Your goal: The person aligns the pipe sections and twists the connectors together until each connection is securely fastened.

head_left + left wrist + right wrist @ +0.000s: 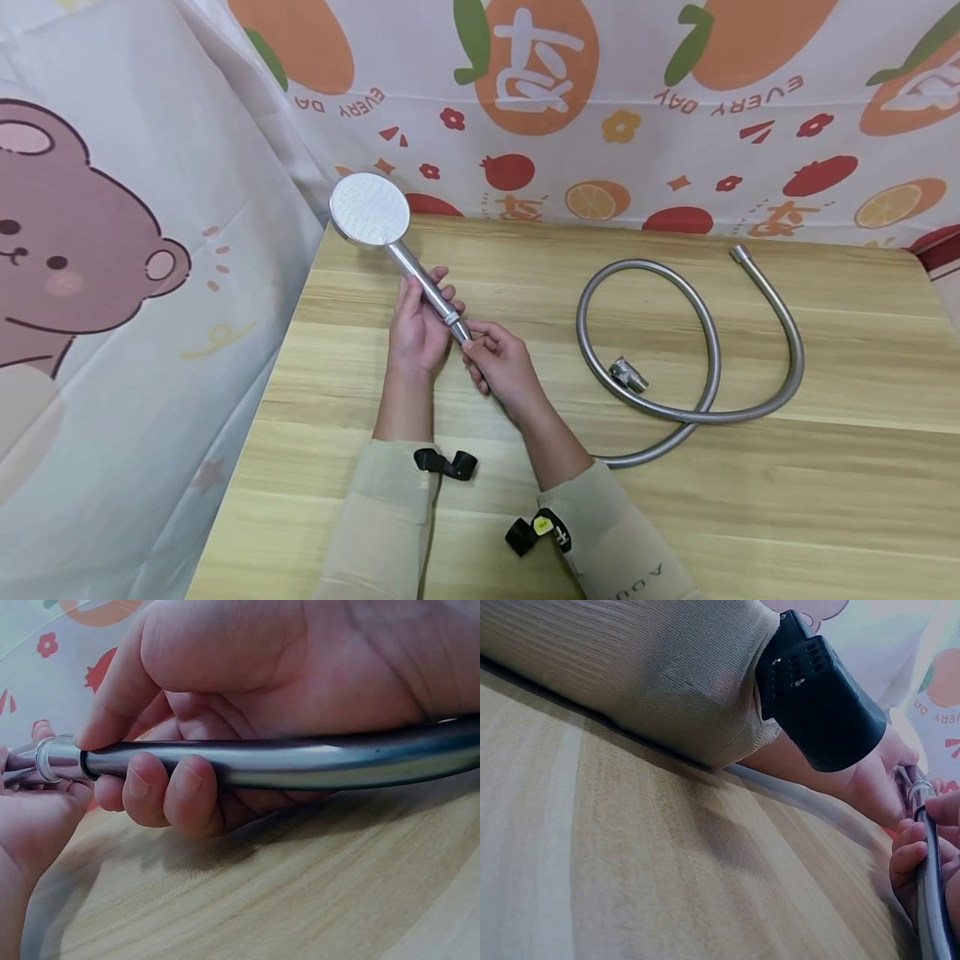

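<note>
A silver shower head [370, 209] with a round white spray face points up and to the left, raised over the table. My left hand [422, 329] holds it by its handle, palm up, thumb on one side and fingers on the other. Meeting the handle's lower end is the conical end of a grey metal shower hose [712, 333]. My right hand [502, 367] pinches that end, and in the left wrist view its fingers [193, 796] curl round the sleeve. A clear ring [49, 760] shows at the joint between handle and hose.
The hose lies looped on the wooden table [840, 500], its free end [740, 252] toward the back right. A small chrome fitting [628, 375] sits against the loop. Printed cloth [555, 158] hangs behind the table and along its left side. Each wrist wears a black camera [821, 705].
</note>
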`<state>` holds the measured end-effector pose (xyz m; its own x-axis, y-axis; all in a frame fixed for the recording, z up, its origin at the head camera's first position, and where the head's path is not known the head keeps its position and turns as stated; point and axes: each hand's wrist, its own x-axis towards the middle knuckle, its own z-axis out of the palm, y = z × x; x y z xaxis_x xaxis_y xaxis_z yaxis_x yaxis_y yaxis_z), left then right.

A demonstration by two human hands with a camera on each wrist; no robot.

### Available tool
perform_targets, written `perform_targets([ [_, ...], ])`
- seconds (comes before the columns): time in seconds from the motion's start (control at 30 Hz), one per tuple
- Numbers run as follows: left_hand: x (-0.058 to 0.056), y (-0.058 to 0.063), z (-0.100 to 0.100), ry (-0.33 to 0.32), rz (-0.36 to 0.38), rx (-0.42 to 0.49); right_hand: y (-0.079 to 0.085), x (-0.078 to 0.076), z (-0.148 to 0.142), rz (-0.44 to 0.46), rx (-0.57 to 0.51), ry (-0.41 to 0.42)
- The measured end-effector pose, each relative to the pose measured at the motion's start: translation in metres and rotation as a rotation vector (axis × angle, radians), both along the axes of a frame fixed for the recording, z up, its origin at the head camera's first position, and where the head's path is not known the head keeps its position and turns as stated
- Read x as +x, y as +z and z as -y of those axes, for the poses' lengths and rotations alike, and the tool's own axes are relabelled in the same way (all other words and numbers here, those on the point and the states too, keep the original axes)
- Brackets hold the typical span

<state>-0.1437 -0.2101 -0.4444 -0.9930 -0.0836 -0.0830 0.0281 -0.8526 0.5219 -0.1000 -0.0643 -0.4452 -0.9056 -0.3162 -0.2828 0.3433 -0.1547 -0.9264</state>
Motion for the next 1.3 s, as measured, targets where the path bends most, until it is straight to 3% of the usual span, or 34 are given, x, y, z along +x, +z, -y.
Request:
perform_targets([
  [0.6,0.0007,0.0017,0.0018,-0.112,-0.022,-0.061,-0.0038,-0.0025,-0.0015,-0.018,0.036,-0.007],
  [0.8,0.0019,0.0029,0.0032,-0.107,0.000,-0.098,-0.0048,-0.0028,-0.0016,-0.027,0.033,-0.023],
  [1.0,0.0043,0.0020,0.0029,-0.094,-0.033,-0.151,-0.0046,-0.0025,0.0003,-0.051,0.047,-0.053],
  [1.3,0.0031,0.0014,0.0021,-0.115,-0.052,-0.158,-0.0027,-0.0024,0.0039,-0.104,0.086,-0.107],
])
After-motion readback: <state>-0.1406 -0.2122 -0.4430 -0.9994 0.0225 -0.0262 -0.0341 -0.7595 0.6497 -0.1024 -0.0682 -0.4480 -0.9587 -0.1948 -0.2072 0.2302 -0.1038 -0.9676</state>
